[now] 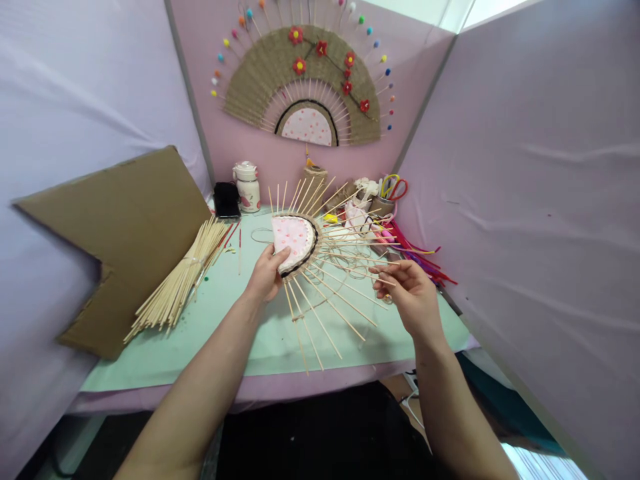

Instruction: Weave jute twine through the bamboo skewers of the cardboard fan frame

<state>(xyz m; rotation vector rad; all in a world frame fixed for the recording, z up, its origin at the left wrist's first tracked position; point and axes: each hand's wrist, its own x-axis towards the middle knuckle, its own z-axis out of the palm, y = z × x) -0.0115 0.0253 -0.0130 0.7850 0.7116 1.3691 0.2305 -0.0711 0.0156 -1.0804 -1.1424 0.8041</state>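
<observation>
My left hand [267, 272] grips the lower left edge of a half-round base [294, 241], its thumb on the pink dotted cloth. The base has a black cord along its curved rim, and thin wooden sticks [340, 312] fan out from it to the top, right and bottom. My right hand [403, 287] is at the stick tips on the right, fingers pinched together near a stick's end. Whether the fingers hold the stick or the thin twine [345, 267] beside it is hard to make out. Loops of twine lie under and among the sticks.
On the mint-green tabletop [210, 360] a bundle of sticks [175, 283] lies at left beside cardboard [135, 227]. At the back stand a white bottle [247, 188], a twine spool [315, 175] and scissors [395, 188]. Pipe cleaners [425, 261] lie at right. A finished fan [270, 73] hangs behind.
</observation>
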